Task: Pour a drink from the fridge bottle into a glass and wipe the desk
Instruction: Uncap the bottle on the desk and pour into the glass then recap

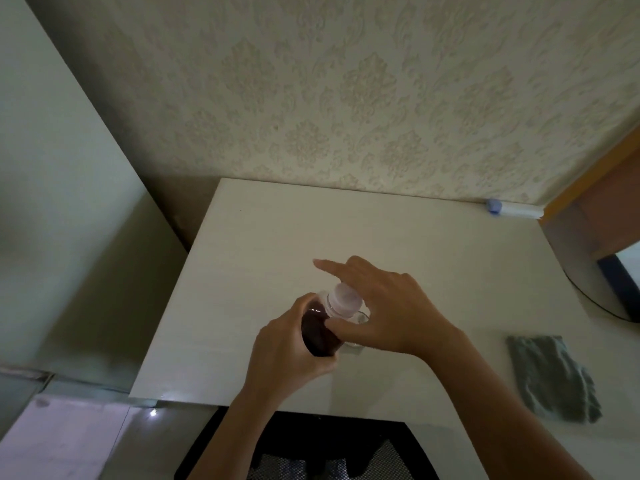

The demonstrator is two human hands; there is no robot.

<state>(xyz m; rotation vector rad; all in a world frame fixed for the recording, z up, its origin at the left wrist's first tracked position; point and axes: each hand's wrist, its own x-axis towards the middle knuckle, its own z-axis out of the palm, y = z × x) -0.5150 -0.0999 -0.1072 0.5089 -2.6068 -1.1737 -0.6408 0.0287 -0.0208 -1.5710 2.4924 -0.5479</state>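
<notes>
Bottle (320,332) sits tilted in our left hand (289,355), its grip wrapped around the dark body, neck leaning up-right toward our right hand (391,311) — fingers curled narrow over the cap (346,299). Glass (360,322) stands on the surface (433,258) just behind.

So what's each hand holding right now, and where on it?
Left hand grips the bottle around its dark body. Right hand is on the cap, thumb against the neck.
</notes>
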